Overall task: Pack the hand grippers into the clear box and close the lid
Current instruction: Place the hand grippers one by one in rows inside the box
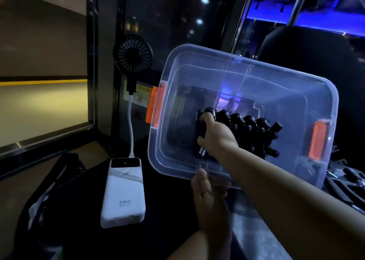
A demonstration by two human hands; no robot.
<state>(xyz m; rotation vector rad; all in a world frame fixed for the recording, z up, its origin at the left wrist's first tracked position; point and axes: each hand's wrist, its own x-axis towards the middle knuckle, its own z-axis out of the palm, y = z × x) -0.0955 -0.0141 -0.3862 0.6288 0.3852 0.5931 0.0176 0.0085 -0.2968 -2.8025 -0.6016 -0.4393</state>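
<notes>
Head view shows your left hand (207,190) holding the near rim of the clear plastic box (246,62), thumb over the edge and fingers curled beneath. The box is tipped up toward you, probably so the open mouth faces your reach and the contents lean toward the far side. Your right hand (216,135) is well inside, its grip closed round a black hand gripper (200,125) with a metal coil spring showing below your fingers. You hold it upright just beside the row of black hand grippers (250,129) already lined up on the box floor, which looks like a way to nest each one against the last and save room. The two orange latches (156,105) hang at the short ends, unfastened, and the lid isn't plainly visible, so closing is not yet done. Some dark tools at the right edge may be more grippers, but that's too dim to tell. On the dark bench (167,210) lies a white rectangular power bank (122,196) printed with "全协议"; the smaller line beneath is too fine to read. Its white cable (130,125) runs up to a small black round fan (132,54). Behind the fan, a yellow sticker (138,95) carries red characters that I can't make out.
</notes>
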